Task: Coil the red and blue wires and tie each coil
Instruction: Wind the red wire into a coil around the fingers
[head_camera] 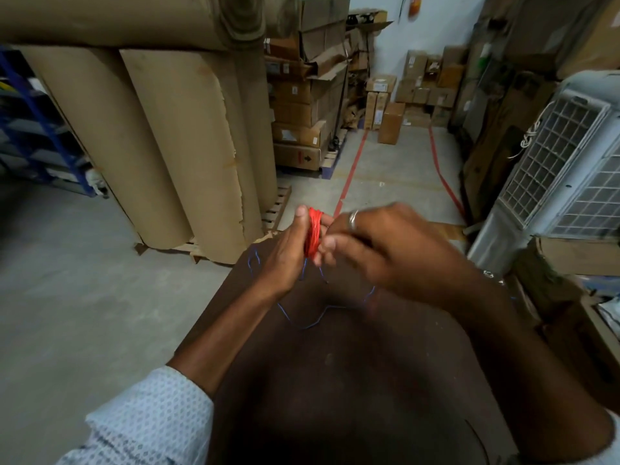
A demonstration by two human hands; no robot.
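Red wire [313, 237] is already wound into 1 tight coil, and you hold it upright above the dark brown table [335, 380], well in front of your chest. Your left hand [285, 253] has its fingers curled around the coil and keeps it together. Your right hand [385, 250] is blurred; its fingertips [330, 245] touch the coil and seem to pinch a thin free end there, but I cannot tell this for sure. I judge that you are now at the tying step for this coil. Keep the left grip firm so the turns do not spring apart, pass the free end through the middle of the coil, and pull it snug across the turns. Blue wire [312, 322] lies loose on the table under your hands, not yet coiled.
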